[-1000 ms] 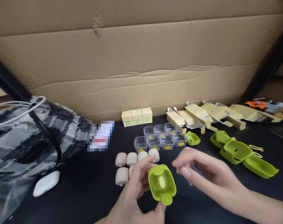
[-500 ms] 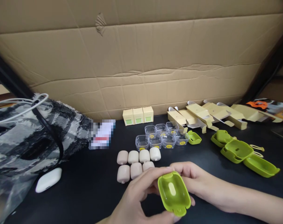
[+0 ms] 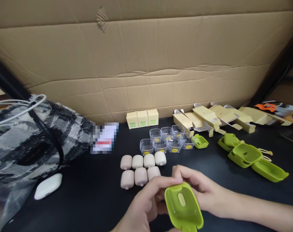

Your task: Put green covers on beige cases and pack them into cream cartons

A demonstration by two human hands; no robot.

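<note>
Both my hands hold one lime-green silicone case half, hollow side up, low in the middle of the view. My left hand grips its left edge with thumb and fingers curled. My right hand wraps round its far side, fingers closed on the rim. Just beyond my hands lie several beige rounded cases in two rows on the black table.
Several clear small tubs stand behind the beige cases, three yellow boxes beyond them. More green case halves and flat yellow cartons lie at right. A white earbud case and patterned bag sit at left. Cardboard wall behind.
My right hand, open and apart a second ago, closed onto the green case half. Both hands moved it slightly right and nearer to me.
</note>
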